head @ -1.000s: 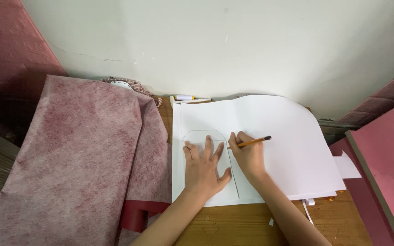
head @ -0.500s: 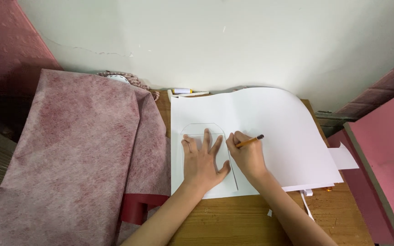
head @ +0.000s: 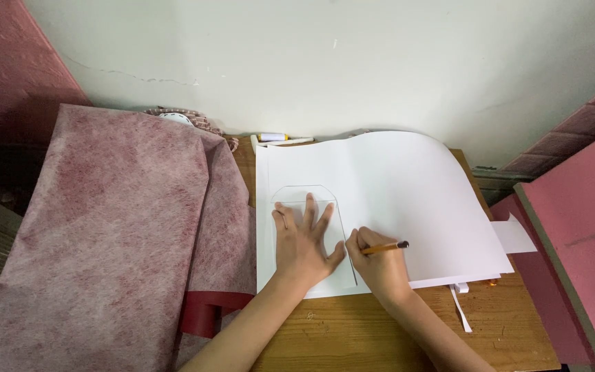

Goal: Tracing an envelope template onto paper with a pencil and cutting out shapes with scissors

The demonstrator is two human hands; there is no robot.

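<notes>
We press our left hand [head: 306, 242] flat, fingers spread, on a clear template [head: 309, 227] with clipped far corners, which lies on the near left part of a big white sheet of paper [head: 394, 200]. Our right hand [head: 379, 265] sits just to the right of it, fingers closed around an orange pencil [head: 384, 248] whose tip meets the template's right edge. The two hands lie close together, the left thumb nearly touching the right. The paper rests on a wooden bench [head: 352, 331], its far right part curling up toward the white wall [head: 325, 62]. To the left, a mottled pink cloth [head: 111, 241] drapes over the bench side. A dark red roll [head: 208, 313] peeks out beneath the cloth's near edge. A marker [head: 273, 137] lies at the far edge by the wall.
</notes>
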